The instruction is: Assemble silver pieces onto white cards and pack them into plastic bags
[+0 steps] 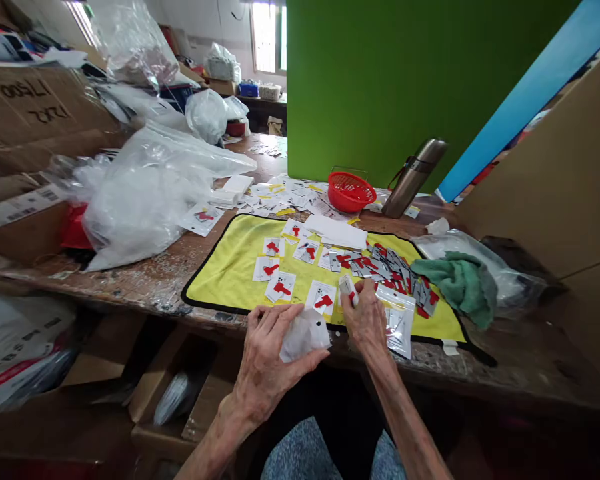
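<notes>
Your left hand (265,357) lies curled over a crumpled translucent plastic pouch (305,335) at the mat's near edge; your right hand (365,319) pinches a small white card (347,289) above the yellow mat (230,267), just beside a clear foil-backed sleeve (399,321). Step judged as hand packing; the next move calls for seating the card in a sleeve.

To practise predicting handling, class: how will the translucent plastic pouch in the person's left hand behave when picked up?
The translucent plastic pouch is probably light and floppy, since it bends softly against the left hand. Its smooth sheen suggests it may slip a little.
</notes>
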Action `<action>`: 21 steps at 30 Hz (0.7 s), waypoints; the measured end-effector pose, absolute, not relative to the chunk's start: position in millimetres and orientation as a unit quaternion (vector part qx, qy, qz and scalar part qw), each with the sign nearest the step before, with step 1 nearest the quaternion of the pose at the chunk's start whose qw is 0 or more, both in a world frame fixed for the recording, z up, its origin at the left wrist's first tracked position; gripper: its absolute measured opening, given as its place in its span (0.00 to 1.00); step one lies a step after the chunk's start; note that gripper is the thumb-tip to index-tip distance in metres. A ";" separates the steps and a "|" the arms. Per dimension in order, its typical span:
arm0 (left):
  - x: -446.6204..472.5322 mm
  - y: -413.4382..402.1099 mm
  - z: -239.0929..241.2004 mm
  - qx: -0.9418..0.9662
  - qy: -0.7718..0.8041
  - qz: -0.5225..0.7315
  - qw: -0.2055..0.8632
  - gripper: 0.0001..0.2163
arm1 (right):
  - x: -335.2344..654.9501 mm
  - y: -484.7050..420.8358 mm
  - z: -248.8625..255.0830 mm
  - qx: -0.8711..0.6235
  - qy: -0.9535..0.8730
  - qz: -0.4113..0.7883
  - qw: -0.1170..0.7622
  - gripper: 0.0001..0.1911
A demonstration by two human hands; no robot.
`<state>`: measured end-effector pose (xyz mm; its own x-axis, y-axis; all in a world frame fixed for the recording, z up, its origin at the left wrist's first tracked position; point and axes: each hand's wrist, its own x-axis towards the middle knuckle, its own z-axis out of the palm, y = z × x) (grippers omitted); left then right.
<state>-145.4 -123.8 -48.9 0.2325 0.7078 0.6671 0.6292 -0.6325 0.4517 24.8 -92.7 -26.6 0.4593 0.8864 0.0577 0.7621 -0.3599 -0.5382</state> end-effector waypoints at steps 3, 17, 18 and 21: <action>-145.6 -122.1 -48.3 0.783 0.434 0.442 0.051 0.25 | 42.4 -104.8 -9.8 -0.726 -0.549 0.215 0.354 0.09; -135.3 -119.3 -37.0 0.866 0.341 0.357 0.078 0.29 | 83.9 -130.9 16.7 -0.575 -0.709 0.394 0.104 0.17; -133.3 -118.8 -36.2 0.871 0.330 0.354 0.082 0.29 | 82.2 -128.4 17.7 -0.560 -0.721 0.398 0.089 0.14; -127.4 -115.6 -36.2 0.872 0.315 0.362 0.090 0.26 | 71.6 -121.2 16.9 -0.562 -0.720 0.392 0.112 0.09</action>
